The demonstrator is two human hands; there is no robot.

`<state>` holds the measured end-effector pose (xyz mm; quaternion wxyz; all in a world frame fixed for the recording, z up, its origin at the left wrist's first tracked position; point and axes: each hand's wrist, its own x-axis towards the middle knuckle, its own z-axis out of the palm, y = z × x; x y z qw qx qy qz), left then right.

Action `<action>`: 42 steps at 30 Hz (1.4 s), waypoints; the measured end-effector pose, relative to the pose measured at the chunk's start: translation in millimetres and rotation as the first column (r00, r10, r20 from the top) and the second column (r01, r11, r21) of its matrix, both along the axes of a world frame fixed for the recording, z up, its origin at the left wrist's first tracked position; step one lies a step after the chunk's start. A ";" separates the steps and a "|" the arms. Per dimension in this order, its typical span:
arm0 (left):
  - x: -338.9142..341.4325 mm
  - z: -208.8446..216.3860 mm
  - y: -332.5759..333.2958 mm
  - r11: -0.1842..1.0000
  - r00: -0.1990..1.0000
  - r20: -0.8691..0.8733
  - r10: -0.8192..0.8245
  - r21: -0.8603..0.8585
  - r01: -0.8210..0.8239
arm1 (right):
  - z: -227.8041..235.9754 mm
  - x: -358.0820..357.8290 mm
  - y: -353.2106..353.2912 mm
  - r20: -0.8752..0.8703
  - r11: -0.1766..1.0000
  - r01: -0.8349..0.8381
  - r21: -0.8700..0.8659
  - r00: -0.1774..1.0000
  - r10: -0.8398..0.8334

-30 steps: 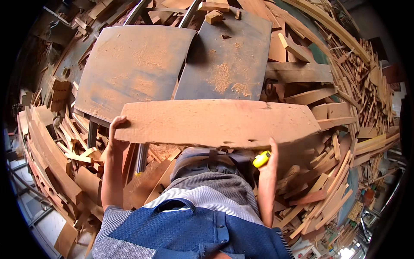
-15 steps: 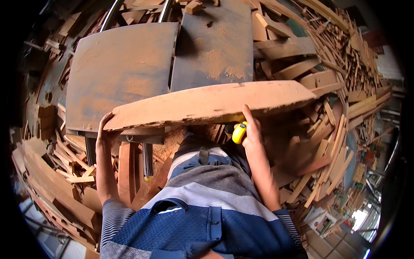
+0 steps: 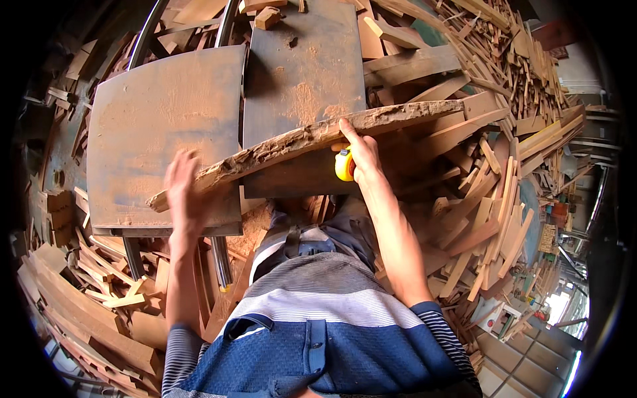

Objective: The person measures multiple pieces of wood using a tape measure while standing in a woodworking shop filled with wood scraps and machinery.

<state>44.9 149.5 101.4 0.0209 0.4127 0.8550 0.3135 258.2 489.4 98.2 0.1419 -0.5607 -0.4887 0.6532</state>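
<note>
Presently, the left hand (image 3: pixel 186 189) is raised, fingers pointing forward, near the left end of the rough-edged plank (image 3: pixel 282 147); through blur, its grip cannot be told. A yellow tape measure (image 3: pixel 344 165) is clasped in the right hand (image 3: pixel 361 154), one digit extended against the plank. The plank is held on edge above the metal tabletop (image 3: pixel 159 126), long axis slanted from near left to far right.

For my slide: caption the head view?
Right hand holding yellow tape measure at a rough-edged board; blurred left hand near its end.

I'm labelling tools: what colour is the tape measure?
Mostly yellow, with some black; the tape measure shows best in the head view.
</note>
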 end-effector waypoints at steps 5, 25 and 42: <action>23.4 33.8 110.9 0.902 0.958 0.227 -0.178 -0.353 0.251 | 10.8 -6.3 -10.2 -0.087 0.999 -0.012 0.037 0.996 0.016; 64.1 16.1 185.6 0.942 0.937 -0.114 -0.331 -0.102 0.320 | -98.2 243.1 -147.0 0.196 0.932 0.347 0.102 0.912 -0.361; 113.4 31.9 282.6 0.708 0.850 0.029 -0.526 -0.538 0.457 | -216.2 426.0 -499.6 0.717 0.978 0.209 0.001 0.682 -0.146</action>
